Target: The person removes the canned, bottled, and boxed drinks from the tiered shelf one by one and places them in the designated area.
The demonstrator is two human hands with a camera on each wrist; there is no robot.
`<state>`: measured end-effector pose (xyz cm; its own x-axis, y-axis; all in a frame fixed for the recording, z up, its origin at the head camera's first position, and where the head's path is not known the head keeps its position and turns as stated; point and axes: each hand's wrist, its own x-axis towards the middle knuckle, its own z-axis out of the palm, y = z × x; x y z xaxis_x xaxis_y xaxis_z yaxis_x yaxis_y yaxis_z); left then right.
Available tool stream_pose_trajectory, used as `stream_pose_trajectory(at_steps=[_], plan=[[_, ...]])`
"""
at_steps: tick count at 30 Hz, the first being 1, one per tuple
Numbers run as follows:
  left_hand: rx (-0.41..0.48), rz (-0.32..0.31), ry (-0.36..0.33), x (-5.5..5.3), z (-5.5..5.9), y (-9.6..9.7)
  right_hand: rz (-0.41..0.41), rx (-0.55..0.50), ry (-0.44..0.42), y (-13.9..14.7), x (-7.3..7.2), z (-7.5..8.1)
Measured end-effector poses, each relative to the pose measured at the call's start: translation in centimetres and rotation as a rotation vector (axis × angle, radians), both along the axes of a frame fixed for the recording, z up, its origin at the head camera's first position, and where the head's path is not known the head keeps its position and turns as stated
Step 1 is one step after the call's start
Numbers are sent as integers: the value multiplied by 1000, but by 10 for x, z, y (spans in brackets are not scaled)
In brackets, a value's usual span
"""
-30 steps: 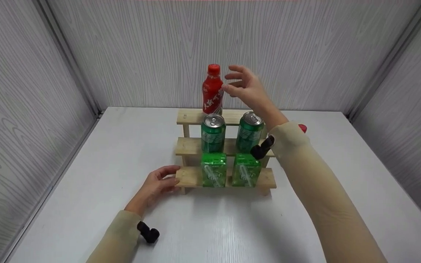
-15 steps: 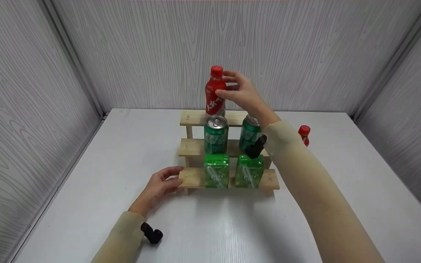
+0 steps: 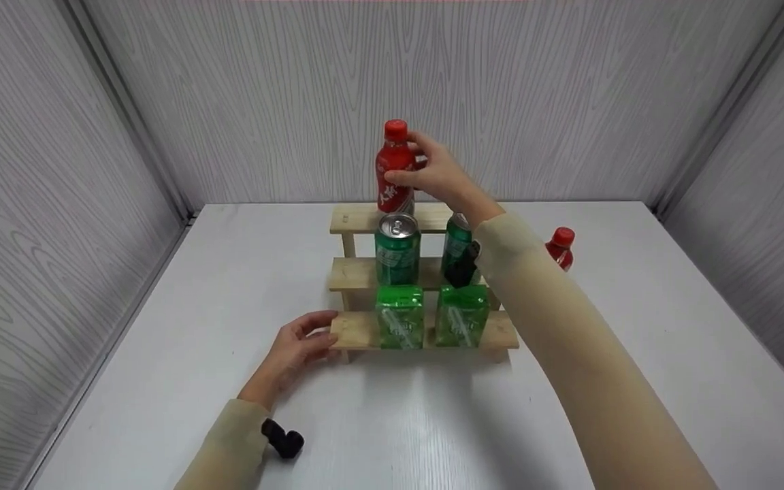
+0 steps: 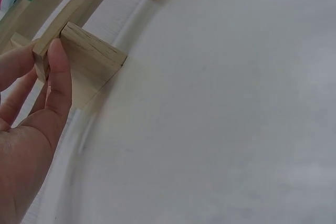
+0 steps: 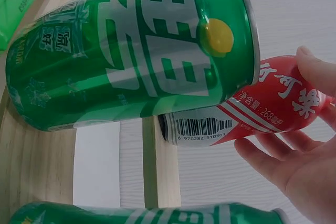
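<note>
A red cola bottle (image 3: 393,160) stands upright at the left of the top step of a three-tier wooden shelf (image 3: 354,331). My right hand (image 3: 436,174) holds its upper part from the right, thumb in front and fingers behind. The right wrist view has the cola bottle (image 5: 252,111) with its base on the plank. Down at the lowest step's left end, my left hand (image 3: 300,346) pinches the plank between thumb and fingers. In the left wrist view, the thumb of that left hand (image 4: 31,129) presses the plank's end.
Two green drink cans (image 3: 397,253) stand on the middle step, the right one partly behind my wrist. Two green drink boxes (image 3: 400,318) stand on the lowest step. Another red-capped bottle (image 3: 561,248) is on the white table, right of the shelf, half hidden by my sleeve.
My right hand has moved left onto the cola bottle and closed around it; a second ago it was beside the bottle with fingers spread. My left hand has stayed on the shelf.
</note>
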<state>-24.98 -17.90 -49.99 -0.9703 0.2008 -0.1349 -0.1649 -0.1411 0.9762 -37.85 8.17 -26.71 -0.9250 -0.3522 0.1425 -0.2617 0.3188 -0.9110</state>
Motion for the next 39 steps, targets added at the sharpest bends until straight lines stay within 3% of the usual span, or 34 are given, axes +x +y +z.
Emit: stream_pose_trajectory(at_steps=[4,11,16,24,32,39], plan=[[-11,19,0,1,2,-3,9,4,-25,-6,-3,1],[-34,10,-19,3,8,-4,47,-16,52,-2,-1,-2],[-19,-12,-24,5,14,-4,30,-7,56,0,-1,-2],[-29,-33,-25,1,6,-2,-1,12,39,16,22,17],[-27,-17,3,-2,2,-1,-33,-47,51,47,-2,3],[-13,-15,-19,0,1,-1,-62,-28,58,73,-5,-1]])
